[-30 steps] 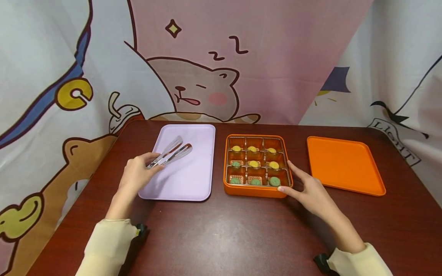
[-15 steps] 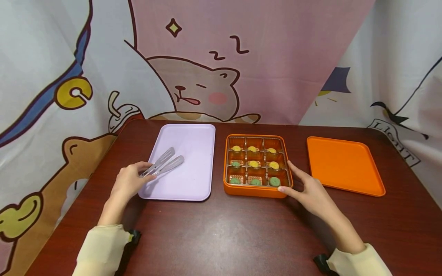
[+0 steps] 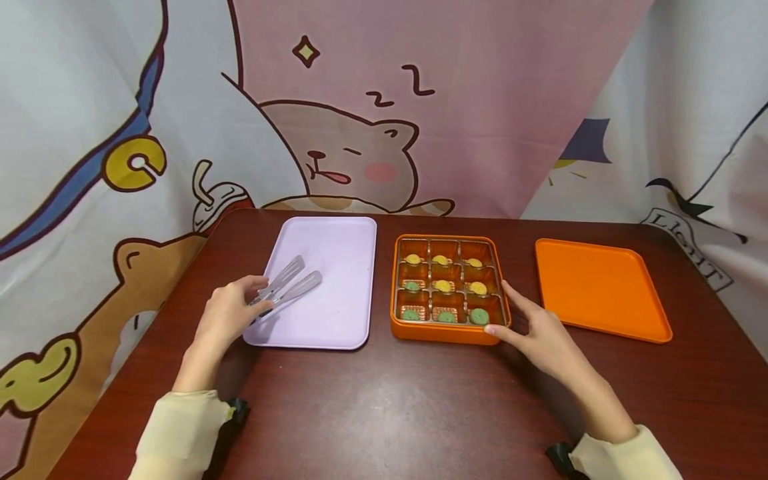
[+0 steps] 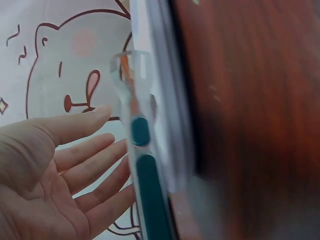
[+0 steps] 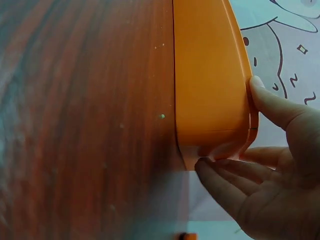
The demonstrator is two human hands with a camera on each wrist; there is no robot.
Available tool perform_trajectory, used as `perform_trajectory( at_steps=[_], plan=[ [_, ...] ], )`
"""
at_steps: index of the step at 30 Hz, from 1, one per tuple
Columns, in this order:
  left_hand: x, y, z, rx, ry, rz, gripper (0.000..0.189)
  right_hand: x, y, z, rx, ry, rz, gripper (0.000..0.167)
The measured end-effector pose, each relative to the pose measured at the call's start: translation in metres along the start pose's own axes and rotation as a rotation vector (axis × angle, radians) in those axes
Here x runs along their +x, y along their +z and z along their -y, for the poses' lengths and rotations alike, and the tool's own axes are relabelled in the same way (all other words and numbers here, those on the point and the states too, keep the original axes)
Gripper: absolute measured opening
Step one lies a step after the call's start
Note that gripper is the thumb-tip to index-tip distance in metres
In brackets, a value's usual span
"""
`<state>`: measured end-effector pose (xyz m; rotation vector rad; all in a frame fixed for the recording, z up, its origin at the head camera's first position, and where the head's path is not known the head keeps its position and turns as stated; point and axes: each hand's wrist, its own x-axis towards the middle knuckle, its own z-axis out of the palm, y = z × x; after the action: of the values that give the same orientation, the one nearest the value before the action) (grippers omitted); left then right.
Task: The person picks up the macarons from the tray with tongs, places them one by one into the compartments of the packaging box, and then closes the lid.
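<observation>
Clear-ended serving tongs (image 3: pixel 299 288) with teal handle inserts (image 4: pixel 151 195) lie on a lilac tray (image 3: pixel 339 247). My left hand (image 3: pixel 225 313) is at their handle end; in the left wrist view, its thumb and fingers are spread apart beside the handle. To the right, an orange box (image 3: pixel 444 332) holds a clear divided insert with yellow cookies (image 3: pixel 478 288) along the back and middle and green cookies (image 3: pixel 479 317) mostly in front. My right hand (image 3: pixel 549 340) holds the box's front right corner, thumb at the rim and fingers against the side.
An orange lid-like tray (image 3: pixel 603 290) lies on the dark wooden table (image 3: pixel 384 413) right of the box. Behind the table hangs a printed cartoon curtain (image 3: pixel 480 100).
My left hand has moved down and left, lowering the tongs onto the lilac tray, and its fingers have come off them. The right hand stays at the box.
</observation>
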<state>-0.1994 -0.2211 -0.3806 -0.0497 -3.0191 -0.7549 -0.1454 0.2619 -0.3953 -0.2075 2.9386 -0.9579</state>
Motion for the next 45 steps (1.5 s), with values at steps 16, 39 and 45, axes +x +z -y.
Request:
perform_trajectory(
  at_steps=[16,39,45],
  plan=[
    [-0.001,0.023,-0.117,-0.12,0.362,-0.092,0.042,-0.013,-0.033,-0.02,-0.168,0.041,-0.011,0.081],
    [-0.044,0.162,-0.338,-0.411,0.549,0.467,0.082,-0.045,-0.099,-0.136,-0.162,0.454,-0.168,0.09],
    [-0.044,0.197,-0.36,-0.523,0.284,0.562,0.082,-0.051,-0.097,-0.154,-0.113,0.471,-0.092,0.094]
  ],
)
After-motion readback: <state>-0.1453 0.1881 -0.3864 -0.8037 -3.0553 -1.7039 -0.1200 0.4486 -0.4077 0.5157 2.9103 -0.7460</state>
